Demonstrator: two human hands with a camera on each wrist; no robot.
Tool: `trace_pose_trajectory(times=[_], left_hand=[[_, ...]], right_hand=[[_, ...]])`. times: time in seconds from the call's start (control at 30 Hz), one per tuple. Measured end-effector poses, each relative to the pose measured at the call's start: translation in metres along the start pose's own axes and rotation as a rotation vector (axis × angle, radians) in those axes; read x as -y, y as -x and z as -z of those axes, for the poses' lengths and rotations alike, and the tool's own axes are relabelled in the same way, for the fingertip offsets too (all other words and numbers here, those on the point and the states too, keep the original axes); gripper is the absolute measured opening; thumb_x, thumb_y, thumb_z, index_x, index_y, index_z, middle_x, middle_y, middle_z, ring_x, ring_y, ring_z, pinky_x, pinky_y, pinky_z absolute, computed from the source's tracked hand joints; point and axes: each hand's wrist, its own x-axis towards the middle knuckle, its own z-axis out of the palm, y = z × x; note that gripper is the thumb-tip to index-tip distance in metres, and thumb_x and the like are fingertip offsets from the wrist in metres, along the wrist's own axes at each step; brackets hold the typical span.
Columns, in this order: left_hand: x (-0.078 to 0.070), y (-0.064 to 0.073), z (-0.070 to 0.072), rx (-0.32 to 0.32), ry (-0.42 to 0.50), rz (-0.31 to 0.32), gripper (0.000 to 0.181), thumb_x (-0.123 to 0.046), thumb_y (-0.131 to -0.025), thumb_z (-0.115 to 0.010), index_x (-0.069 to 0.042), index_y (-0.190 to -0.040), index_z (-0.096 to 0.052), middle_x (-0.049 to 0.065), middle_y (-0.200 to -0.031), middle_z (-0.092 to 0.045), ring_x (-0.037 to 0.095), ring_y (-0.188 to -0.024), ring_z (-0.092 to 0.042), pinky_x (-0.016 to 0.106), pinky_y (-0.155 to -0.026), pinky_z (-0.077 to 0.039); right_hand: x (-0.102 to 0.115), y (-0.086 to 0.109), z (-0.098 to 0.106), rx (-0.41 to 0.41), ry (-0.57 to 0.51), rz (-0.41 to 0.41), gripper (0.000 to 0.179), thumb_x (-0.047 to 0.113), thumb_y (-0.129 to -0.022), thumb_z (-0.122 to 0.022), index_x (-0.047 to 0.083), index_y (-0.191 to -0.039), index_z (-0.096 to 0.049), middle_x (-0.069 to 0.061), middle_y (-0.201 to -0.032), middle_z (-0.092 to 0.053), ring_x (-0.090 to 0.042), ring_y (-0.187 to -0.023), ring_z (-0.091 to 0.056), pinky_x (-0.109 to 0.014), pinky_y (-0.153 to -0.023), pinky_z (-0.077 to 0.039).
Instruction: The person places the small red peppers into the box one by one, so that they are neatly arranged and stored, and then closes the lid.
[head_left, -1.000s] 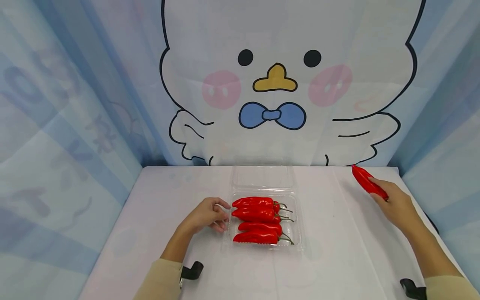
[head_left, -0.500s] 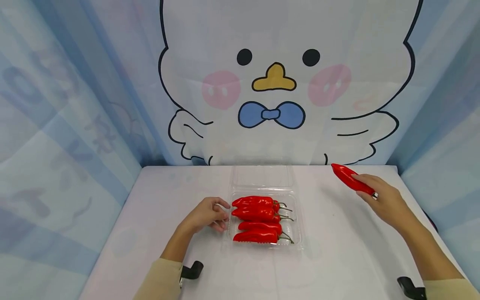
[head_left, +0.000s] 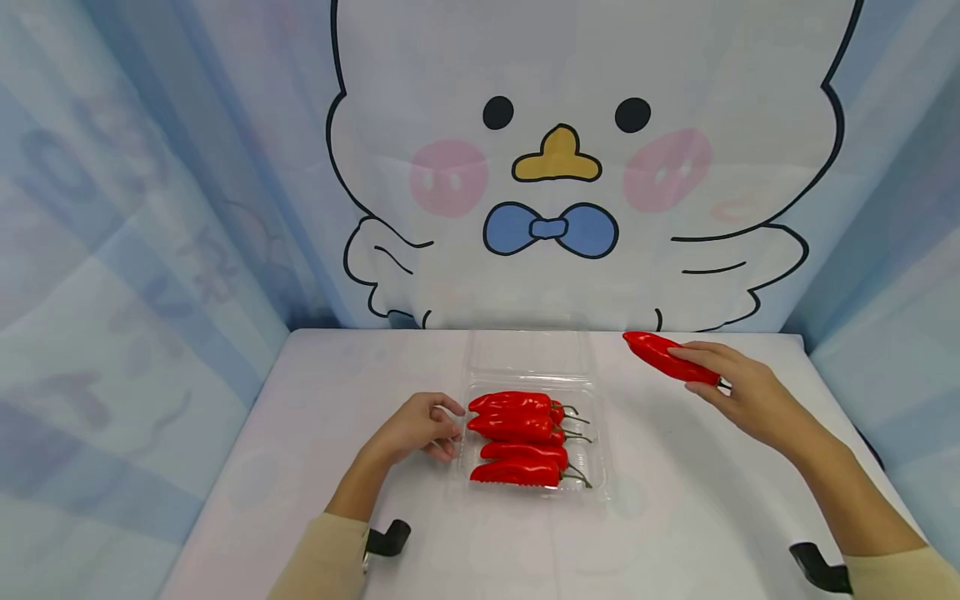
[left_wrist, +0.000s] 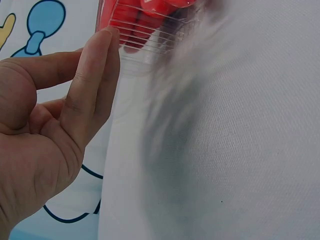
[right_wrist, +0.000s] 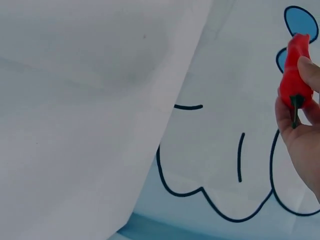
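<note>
A red chili pepper (head_left: 667, 357) is held in my right hand (head_left: 742, 392), raised over the back right of the table. Thumb and fingers pinch it near the stem end; in the right wrist view its green stem points toward the palm. Several red peppers (head_left: 517, 428) lie side by side in a clear plastic clamshell container (head_left: 597, 467), stems to the right. My left hand (head_left: 416, 429) is at the container's left side. In the left wrist view its fairly straight fingers (left_wrist: 92, 75) appear to touch the ribbed wall.
The container's clear lid (head_left: 528, 354) lies folded open toward the back of the white table (head_left: 660, 517). A curtain with a cartoon bird (head_left: 551, 158) hangs behind the back edge, and blue curtains (head_left: 127, 275) flank both sides.
My right hand has carried the pepper leftward from the table's right side, toward the container. The left hand and the peppers in the container have stayed in place; the head view shifted slightly.
</note>
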Motion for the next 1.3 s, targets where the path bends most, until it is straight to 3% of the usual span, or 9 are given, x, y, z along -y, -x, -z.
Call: trace_pose_trajectory(times=[0.63, 1.0, 1.3], left_hand=[[-0.004, 0.001, -0.002, -0.007, -0.004, 0.001, 0.030, -0.006, -0.097, -0.069, 0.002, -0.125, -0.061, 0.013, -0.088, -0.073, 0.019, -0.061, -0.071, 0.034, -0.062, -0.065], [-0.004, 0.001, -0.001, -0.001, -0.002, 0.002, 0.031, -0.006, -0.097, -0.069, 0.002, -0.125, -0.060, 0.014, -0.088, -0.073, 0.019, -0.060, -0.070, 0.034, -0.062, -0.065], [-0.002, 0.001, 0.000, 0.002, 0.002, 0.011, 0.030, -0.006, -0.097, -0.069, 0.002, -0.125, -0.060, 0.014, -0.088, -0.072, 0.020, -0.061, -0.071, 0.034, -0.062, -0.065]], right_hand=[[0.056, -0.021, -0.007, 0.132, -0.060, 0.084, 0.066, 0.008, -0.084, -0.084, 0.023, -0.144, -0.060, -0.011, -0.137, -0.065, -0.033, -0.118, -0.064, -0.044, -0.080, -0.066], [0.081, -0.034, -0.022, 0.267, -0.118, 0.095, 0.064, 0.010, -0.087, -0.082, 0.022, -0.144, -0.058, -0.004, -0.137, -0.066, -0.027, -0.120, -0.063, -0.037, -0.084, -0.065], [0.099, -0.039, -0.047, 0.362, -0.174, 0.112, 0.060, 0.015, -0.089, -0.081, 0.020, -0.144, -0.058, 0.001, -0.134, -0.067, -0.021, -0.118, -0.063, -0.032, -0.088, -0.064]])
